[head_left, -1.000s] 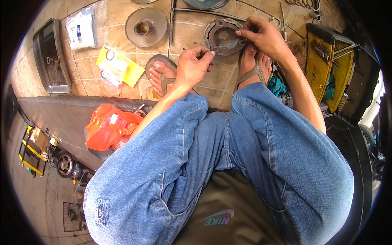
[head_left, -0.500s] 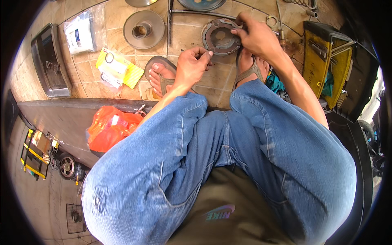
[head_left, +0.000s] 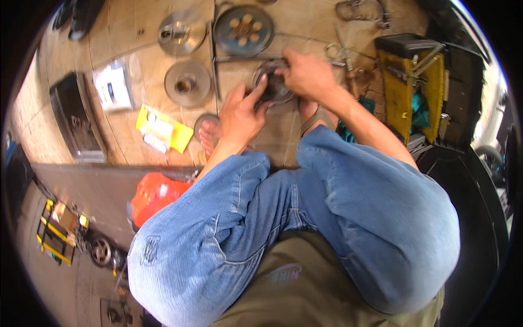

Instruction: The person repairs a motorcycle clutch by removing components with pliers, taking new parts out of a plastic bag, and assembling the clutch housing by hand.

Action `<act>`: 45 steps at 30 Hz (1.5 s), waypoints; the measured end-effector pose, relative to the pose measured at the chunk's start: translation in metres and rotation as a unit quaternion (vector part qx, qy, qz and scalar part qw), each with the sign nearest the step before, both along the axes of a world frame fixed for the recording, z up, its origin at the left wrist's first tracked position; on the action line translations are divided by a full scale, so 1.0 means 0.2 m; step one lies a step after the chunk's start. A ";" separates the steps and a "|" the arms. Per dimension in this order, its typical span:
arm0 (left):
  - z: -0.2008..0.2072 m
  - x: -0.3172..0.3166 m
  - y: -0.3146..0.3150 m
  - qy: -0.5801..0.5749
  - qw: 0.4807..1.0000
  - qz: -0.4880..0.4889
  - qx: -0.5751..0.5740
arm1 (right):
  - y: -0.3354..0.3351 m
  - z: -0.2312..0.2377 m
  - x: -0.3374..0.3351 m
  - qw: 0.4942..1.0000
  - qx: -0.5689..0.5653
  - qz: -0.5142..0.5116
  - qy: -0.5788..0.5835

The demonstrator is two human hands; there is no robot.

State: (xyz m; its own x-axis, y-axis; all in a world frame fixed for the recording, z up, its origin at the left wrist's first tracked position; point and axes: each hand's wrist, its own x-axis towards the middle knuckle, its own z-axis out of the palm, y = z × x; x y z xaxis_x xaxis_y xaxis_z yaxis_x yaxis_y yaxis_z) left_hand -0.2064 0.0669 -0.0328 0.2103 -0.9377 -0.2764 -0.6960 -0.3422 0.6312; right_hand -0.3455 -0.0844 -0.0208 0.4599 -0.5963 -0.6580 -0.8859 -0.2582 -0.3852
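Round metal plate (head_left: 279, 90) at twelve o'clock from your lap (head_left: 294, 210), close by your right foot (head_left: 311, 113). Your left hand (head_left: 239, 117) is at its rim near nine, your right hand (head_left: 311, 76) near one; blur hides whether either is clamped on. Risk, judged: a loose rim hold could let it slip onto that foot. Face seems turned up toward you, tilt unclear; round, no long axis.

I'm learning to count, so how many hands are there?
2: the left hand by the dark disc's left side, the right hand by its upper right. I see no others.
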 end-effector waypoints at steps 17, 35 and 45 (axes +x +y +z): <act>0.04 0.07 -0.07 0.002 0.999 -0.047 0.015 | -0.27 0.40 -0.65 0.880 -0.181 -0.309 -0.312; 0.66 0.69 0.41 0.163 0.951 -0.073 0.251 | -1.43 -0.08 -0.54 0.961 -0.265 -0.076 0.019; 0.41 0.35 0.49 0.227 0.944 -0.020 0.238 | -1.70 -0.14 -0.16 0.956 -0.232 -0.165 0.072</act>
State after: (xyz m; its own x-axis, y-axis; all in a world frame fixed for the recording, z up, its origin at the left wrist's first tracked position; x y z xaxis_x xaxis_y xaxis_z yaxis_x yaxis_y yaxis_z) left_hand -0.1362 0.1651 0.0489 -0.0635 -0.6896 -0.7214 -0.4094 -0.6412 0.6490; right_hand -0.3777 -0.4238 -0.0483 0.1214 -0.9364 -0.3292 -0.9838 -0.0696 -0.1650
